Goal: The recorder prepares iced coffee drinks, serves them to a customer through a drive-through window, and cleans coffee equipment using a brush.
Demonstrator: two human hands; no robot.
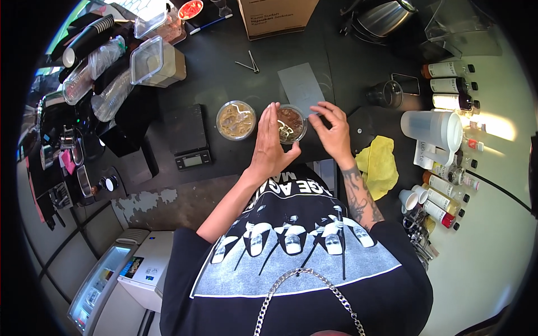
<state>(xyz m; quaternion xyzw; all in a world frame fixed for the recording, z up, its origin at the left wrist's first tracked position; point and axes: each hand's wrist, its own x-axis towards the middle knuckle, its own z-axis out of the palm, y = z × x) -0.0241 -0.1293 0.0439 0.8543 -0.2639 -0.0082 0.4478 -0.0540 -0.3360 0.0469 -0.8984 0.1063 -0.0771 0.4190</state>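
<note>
A clear plastic cup of dark brown drink with a pale drizzle stands on the black counter between my hands. My left hand is open along the cup's left side, fingers straight and close together, thumb apart near the near rim. On the other side, my right hand is open with its fingers bent and spread, the fingertips close to the right rim. Whether either hand touches the cup I cannot tell. A second clear cup, of light brown iced drink, sits just left of my left hand.
Left are a black digital scale and clear lidded containers. Beyond my hands lie a grey sheet, metal tongs and a cardboard box. Right are a yellow cloth, a plastic pitcher and several bottles.
</note>
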